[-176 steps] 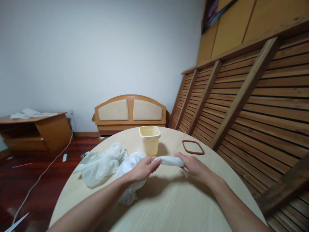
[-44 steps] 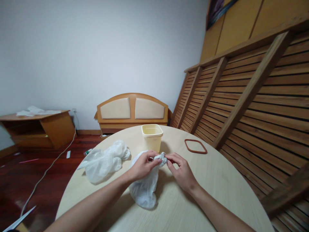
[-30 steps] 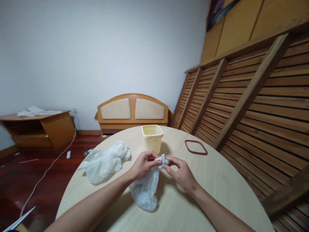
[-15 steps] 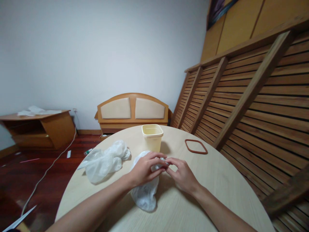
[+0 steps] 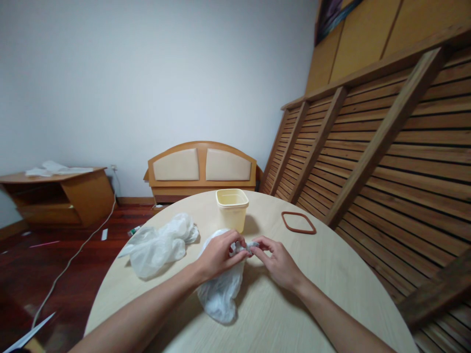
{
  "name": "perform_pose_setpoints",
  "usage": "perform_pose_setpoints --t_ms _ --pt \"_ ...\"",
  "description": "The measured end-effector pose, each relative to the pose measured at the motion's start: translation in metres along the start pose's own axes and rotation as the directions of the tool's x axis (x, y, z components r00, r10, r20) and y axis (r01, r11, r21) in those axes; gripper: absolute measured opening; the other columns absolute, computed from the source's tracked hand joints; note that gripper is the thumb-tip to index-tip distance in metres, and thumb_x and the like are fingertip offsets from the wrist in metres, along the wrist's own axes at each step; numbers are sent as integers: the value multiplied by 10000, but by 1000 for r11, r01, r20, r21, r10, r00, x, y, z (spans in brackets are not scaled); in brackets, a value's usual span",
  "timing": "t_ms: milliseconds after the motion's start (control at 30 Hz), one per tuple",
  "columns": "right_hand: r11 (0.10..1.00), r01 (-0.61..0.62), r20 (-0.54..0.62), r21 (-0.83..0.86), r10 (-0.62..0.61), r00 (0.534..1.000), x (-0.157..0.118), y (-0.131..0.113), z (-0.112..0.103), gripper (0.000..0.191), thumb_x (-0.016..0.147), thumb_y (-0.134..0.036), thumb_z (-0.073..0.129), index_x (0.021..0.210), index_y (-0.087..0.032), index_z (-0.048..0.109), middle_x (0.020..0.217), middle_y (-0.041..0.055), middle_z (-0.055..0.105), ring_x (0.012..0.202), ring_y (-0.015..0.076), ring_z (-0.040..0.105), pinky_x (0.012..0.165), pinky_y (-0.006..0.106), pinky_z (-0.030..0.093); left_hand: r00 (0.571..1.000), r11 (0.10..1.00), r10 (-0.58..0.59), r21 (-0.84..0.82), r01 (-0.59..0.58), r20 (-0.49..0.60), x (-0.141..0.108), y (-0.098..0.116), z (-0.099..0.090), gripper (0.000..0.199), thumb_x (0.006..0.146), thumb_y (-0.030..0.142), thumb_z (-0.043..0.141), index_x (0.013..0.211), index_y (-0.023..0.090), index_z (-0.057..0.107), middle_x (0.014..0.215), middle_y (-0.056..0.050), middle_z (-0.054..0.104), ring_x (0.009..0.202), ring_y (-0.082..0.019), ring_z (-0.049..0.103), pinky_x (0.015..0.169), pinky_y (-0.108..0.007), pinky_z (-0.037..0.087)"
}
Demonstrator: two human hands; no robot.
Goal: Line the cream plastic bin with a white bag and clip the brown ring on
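Head view: held white plastic [image 5: 251, 246], stretched out earlier, is now bunched.

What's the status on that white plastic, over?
Left hand and right hand pinching bunched white plastic. White bag below, possibly joined. Yellow tub beyond, not in the way.

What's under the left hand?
A white plastic bag peeks out above and below the left hand in the picture. The hand and wrist cover its middle, so I can't tell whether the white bit in the fingers joins it.
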State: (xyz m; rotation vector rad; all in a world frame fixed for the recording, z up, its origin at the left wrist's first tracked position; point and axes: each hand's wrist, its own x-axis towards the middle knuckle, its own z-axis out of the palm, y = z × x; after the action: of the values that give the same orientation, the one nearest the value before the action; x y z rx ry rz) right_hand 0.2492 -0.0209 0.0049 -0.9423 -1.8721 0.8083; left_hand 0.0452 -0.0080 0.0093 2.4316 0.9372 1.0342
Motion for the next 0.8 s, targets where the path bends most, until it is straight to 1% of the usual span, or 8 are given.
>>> perform_pose_setpoints --t_ms 100,200,300,433,500,600,700,800 --pt "996 16 -33 -89 -19 999 0 3 -1 198 966 -304 529 917 -191 684 863 36 729 822 184 670 783 309 523 1000 996 -10 -83 13 27 1 -2 -1 149 906 318 599 972 185 598 928 -36 652 800 -146 610 689 -252 505" --pt "955 117 -89 -274 -146 985 -3 6 -2 231 920 -265 580 1135 -202 637 1086 75 699 1009 221 650 897 372 525 996 980 -84 -181 86 16 1 -5 2 173 896 313 619 1003 178 604 969 -49 660 858 -161 633 723 -269 540" --pt "869 293 3 -398 -318 948 -7 6 1 532 861 -213 644 1371 -242 497 1351 102 574 1260 250 535 1069 449 447 988 937 -156 -316 149 3 1 -6 7 260 863 335 671 1041 171 576 1005 -65 662 881 -179 655 723 -295 567" --pt "844 346 123 -409 -325 938 -8 8 6 516 856 -119 590 1344 -276 527 1403 85 519 1270 228 535 1068 433 460 987 872 -156 -465 153 33 1 -8 12 401 862 335 673 1175 180 476 1117 -107 644 959 -206 681 792 -356 589" --pt "856 326 105 -402 -311 945 -6 9 5 457 845 -95 575 1272 -258 565 1346 78 555 1234 219 556 1053 412 468 991 902 -133 -412 132 27 1 -9 10 494 869 347 662 1272 187 425 1210 -137 623 1044 -228 668 900 -416 566" --pt "872 271 44 -407 -278 960 -3 13 -3 329 843 -107 569 1144 -239 587 1156 51 636 1103 205 608 971 367 497 992 982 -118 -142 121 34 1 -11 3 624 831 423 697 1343 186 431 1337 -170 579 1217 -297 583 1061 -510 455" --pt "859 189 12 -475 -209 978 -1 17 -18 286 817 -109 554 1075 -228 587 1045 39 652 987 208 627 880 358 505 985 988 -130 95 120 115 0 -12 -3 718 778 537 714 1353 175 483 1431 -189 518 1324 -353 490 1126 -546 373" --pt "804 149 57 -576 -143 988 0 18 -34 249 790 -124 558 1019 -210 605 998 51 660 934 225 624 851 385 498 963 972 -163 203 119 214 -2 -14 -3 888 717 657 713 1409 165 456 1491 -209 452 1381 -376 424 1144 -554 341"
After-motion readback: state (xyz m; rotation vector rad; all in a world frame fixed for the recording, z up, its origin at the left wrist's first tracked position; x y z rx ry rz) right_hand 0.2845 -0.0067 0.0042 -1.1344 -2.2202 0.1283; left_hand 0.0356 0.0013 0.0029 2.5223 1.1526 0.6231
